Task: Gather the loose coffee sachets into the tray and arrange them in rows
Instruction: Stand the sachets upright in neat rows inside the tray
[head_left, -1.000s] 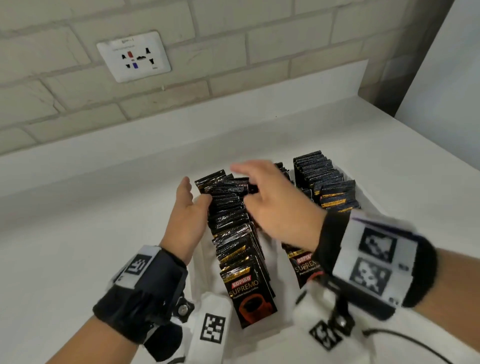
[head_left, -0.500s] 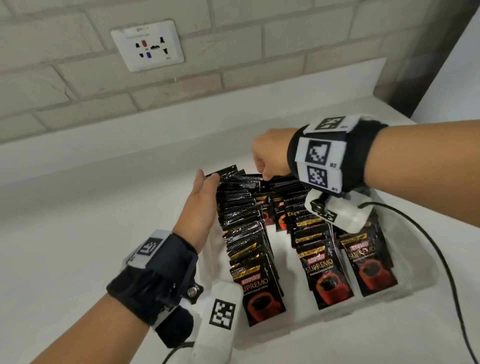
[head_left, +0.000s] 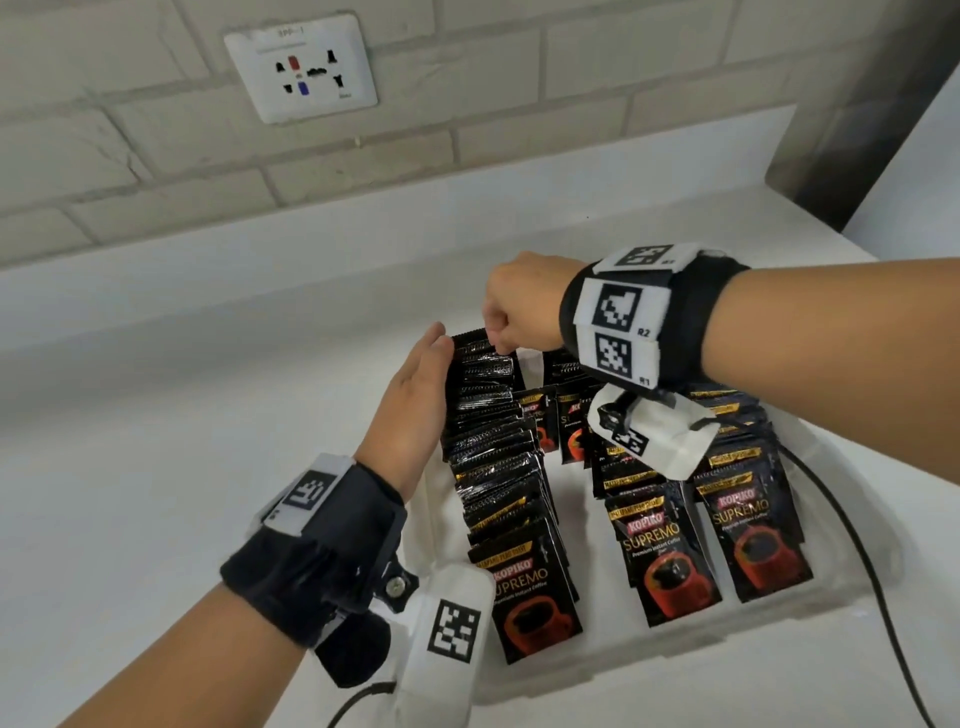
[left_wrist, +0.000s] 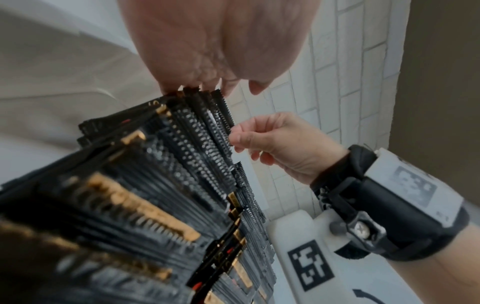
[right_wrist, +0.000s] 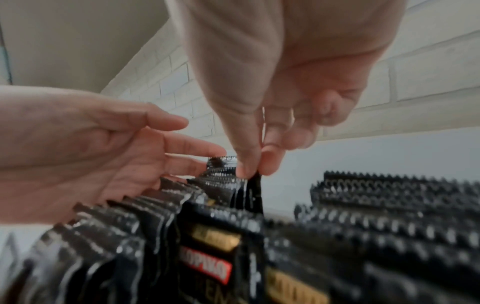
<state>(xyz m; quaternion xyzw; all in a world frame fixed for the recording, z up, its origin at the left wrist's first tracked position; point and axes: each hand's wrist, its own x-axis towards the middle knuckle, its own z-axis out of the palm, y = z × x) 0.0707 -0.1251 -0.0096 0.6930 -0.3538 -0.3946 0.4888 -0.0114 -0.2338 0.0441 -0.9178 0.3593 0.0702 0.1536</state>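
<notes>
Between right hand (right_wrist: 249, 162) thumb and finger, one sachet (right_wrist: 253, 193).

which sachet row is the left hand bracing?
The leftmost row: the left hand lies flat along its outer side, and the right hand pinches a sachet at its far end. The other rows go untouched.

On the counter (head_left: 156, 467), before the wall socket (head_left: 301, 73), sits the tray (head_left: 831, 603) holding three rows of coffee sachets (head_left: 498, 467) side by side — the left hand (head_left: 410, 410) against the left row's outer side, the right hand (head_left: 524, 306) above that row's far end.
</notes>
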